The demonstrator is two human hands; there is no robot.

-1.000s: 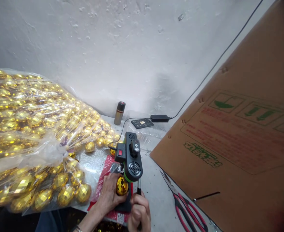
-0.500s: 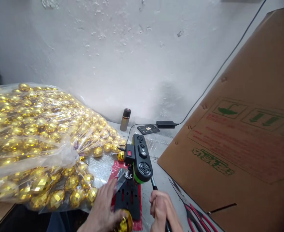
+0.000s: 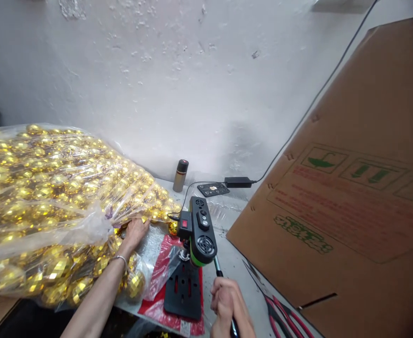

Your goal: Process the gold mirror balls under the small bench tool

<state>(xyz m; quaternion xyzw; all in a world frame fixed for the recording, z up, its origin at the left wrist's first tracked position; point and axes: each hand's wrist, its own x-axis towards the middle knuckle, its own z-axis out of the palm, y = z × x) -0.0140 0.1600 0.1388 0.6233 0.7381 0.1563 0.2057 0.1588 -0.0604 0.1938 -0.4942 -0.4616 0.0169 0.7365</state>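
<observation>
**Left hand at the bag mouth, right hand on the press lever**

Left hand (image 3: 135, 231) stretched out left of the small bench press (image 3: 196, 234), fingers (image 3: 143, 224) spread flat and loosely open against the opening of the clear plastic bag (image 3: 51, 197) packed with gold faceted balls (image 3: 57, 268); nothing gripped, as far as can be seen, though fingertips partly lost among the balls. Bracelet (image 3: 119, 258) on that wrist.

Right hand (image 3: 227, 305) just below and right of the press, fingers curled tight round the lever handle (image 3: 217, 271) sloping down from the press head.

Press upright on the bench (image 3: 227, 267), head green and black with a red switch (image 3: 184, 224) on its left side; black slotted base plate (image 3: 184, 292) below the head bare, resting on a red plastic sheet (image 3: 160, 281). One loose gold ball (image 3: 173, 228) just left of the press head.

Behind the press, by the wall: small brown bottle (image 3: 180, 175), black remote-like pad (image 3: 213, 189), power adapter (image 3: 239, 181) with its cable running up the wall. Right of the press: red-handled scissors (image 3: 280, 317) flat on the bench, and beyond them a large cardboard sheet (image 3: 350, 197) leaning, printed with green and red marks.
</observation>
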